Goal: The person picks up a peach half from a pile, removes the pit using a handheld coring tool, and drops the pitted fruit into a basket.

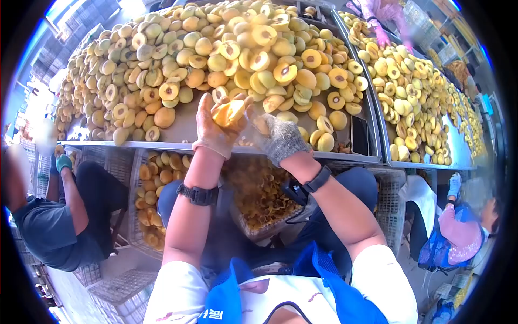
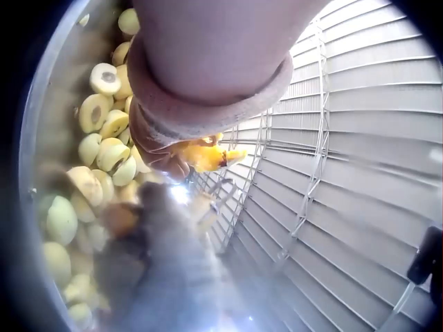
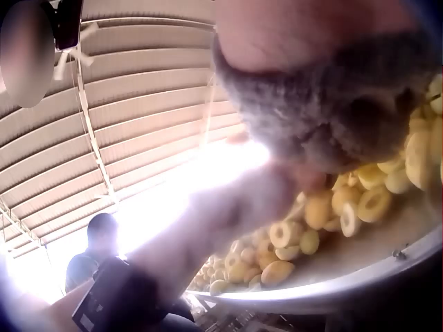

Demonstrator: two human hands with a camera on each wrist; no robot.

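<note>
Over table [image 1: 181, 133] edge, left hand [image 1: 211, 129] curls round fruit [image 1: 229, 112]; right hand [image 1: 283, 138] close by, can't tell its hold; seemingly mid-job: scraps [image 1: 264, 195] under table, heap [image 1: 162, 59] left on it

Orange-yellow fruit piece [image 1: 229, 113], yellow fruit pile [image 1: 216, 63], mottled grey glove [image 1: 285, 140]

Hazy white glare clouds both wrist views.
</note>
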